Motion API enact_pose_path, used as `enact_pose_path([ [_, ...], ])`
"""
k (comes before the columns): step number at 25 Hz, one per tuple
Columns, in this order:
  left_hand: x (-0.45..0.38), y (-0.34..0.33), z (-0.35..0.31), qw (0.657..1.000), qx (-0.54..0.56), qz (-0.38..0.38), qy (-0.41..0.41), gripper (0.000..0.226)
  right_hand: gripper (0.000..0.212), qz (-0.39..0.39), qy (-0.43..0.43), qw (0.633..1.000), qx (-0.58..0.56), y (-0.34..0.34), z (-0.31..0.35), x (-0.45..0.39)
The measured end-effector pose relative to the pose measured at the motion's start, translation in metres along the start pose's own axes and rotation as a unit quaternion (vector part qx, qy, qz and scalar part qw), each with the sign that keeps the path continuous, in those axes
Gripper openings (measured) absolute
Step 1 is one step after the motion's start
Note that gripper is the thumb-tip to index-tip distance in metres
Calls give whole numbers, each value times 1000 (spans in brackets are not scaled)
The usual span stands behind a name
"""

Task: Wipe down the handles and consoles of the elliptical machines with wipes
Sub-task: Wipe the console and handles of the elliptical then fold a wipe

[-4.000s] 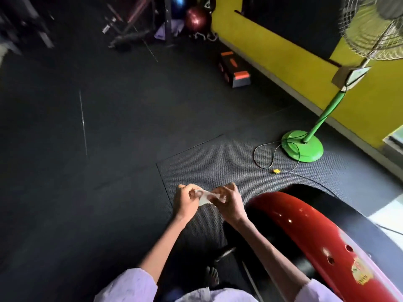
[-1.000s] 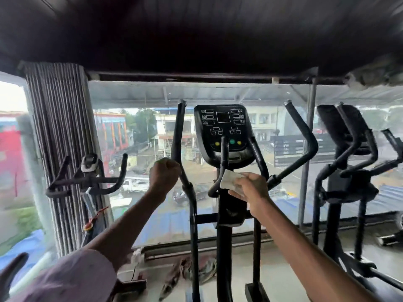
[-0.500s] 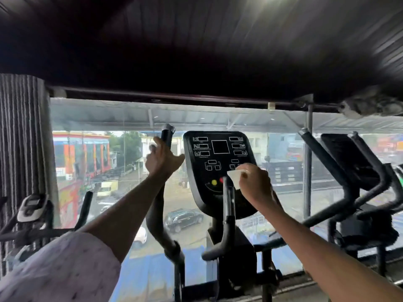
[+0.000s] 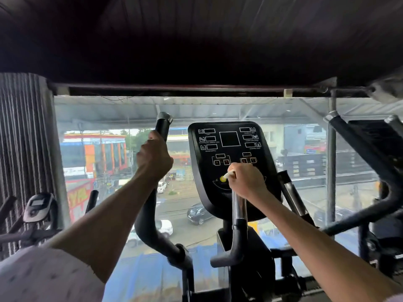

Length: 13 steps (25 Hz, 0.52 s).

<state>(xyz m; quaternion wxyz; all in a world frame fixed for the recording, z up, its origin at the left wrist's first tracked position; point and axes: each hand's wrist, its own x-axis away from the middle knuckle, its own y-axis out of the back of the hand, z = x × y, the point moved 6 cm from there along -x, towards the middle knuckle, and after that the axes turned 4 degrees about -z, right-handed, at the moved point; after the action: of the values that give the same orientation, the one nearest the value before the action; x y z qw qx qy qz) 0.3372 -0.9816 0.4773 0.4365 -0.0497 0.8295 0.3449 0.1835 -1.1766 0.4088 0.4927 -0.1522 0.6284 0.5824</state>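
My right hand (image 4: 245,182) is already on the console (image 4: 231,168), fingers curled and pinching a small white wipe (image 4: 229,175) against the lower panel, just at 3 o'clock of the yellow button (image 4: 222,178). Only a sliver of wipe shows past my knuckles, so I cannot tell how it's folded. My left hand (image 4: 153,158) is wrapped tight round the left moving handle (image 4: 161,136), near its capped top, at about 9 o'clock from the console and well apart from the wipe.

Key relation: the console's unwiped face runs up toward 12 o'clock from my right hand. Its long axis is near vertical, tilted back slightly. The right hand is the nearer one by far; I judge the next strokes go upward over the button rows and display.

Console looks: black glossy shield shape, white-outlined boxes, dark centre screen, small red-lit keys mid panel. A chrome-and-black fixed grip (image 4: 238,214) rises at 6 o'clock, under my right wrist. A second elliptical (image 4: 375,153) sits at 3 o'clock.
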Motion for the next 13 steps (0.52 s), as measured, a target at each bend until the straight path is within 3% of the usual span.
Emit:
enact_pose_path([
  [6, 0, 4, 0, 999, 37, -22, -14, 44, 17, 46, 21, 998, 38, -5, -14, -8],
  [10, 8, 13, 7, 988, 147, 25, 38, 46, 16, 31, 0, 999, -8, -1, -23, 0],
  [13, 27, 19, 14, 994, 67, 81, 34, 53, 11, 19, -28, 999, -19, 13, -29, 0],
])
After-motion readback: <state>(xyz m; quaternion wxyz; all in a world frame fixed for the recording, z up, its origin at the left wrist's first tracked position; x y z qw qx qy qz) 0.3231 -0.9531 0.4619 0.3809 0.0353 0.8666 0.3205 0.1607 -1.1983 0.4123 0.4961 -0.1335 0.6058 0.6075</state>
